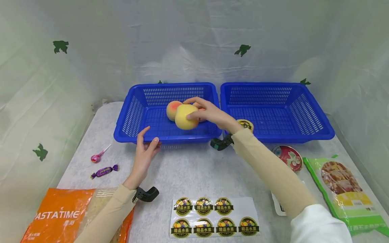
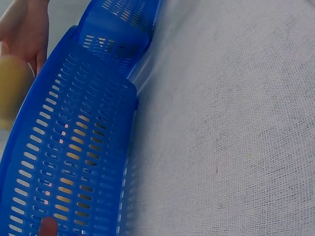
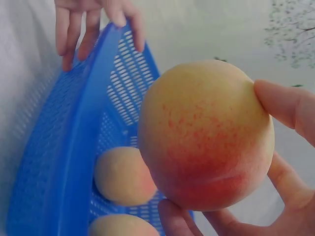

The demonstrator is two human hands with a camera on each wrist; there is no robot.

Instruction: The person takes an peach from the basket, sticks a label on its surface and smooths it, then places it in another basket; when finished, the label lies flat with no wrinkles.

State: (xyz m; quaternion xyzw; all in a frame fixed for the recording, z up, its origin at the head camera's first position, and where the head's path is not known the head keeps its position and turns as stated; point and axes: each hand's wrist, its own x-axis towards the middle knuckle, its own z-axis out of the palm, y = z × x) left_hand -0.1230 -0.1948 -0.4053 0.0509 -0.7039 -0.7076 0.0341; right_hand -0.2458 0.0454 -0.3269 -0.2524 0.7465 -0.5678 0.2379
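My right hand grips a yellow peach over the left blue basket. The right wrist view shows thumb and fingers spread around the held peach, which has a red blush. Beneath it in the basket sit more peaches, one with a red top and another partly hidden behind my right hand. At the front rim of that basket is my left hand, its fingers mostly straight and spread on both sides of the rim. A left fingertip shows by the slotted outer wall.
A second blue basket stands at right, a round fruit label near its left front corner. A label sheet, orange pasta bag, lollipop, purple candy, red round tin and green food bag lie in front.
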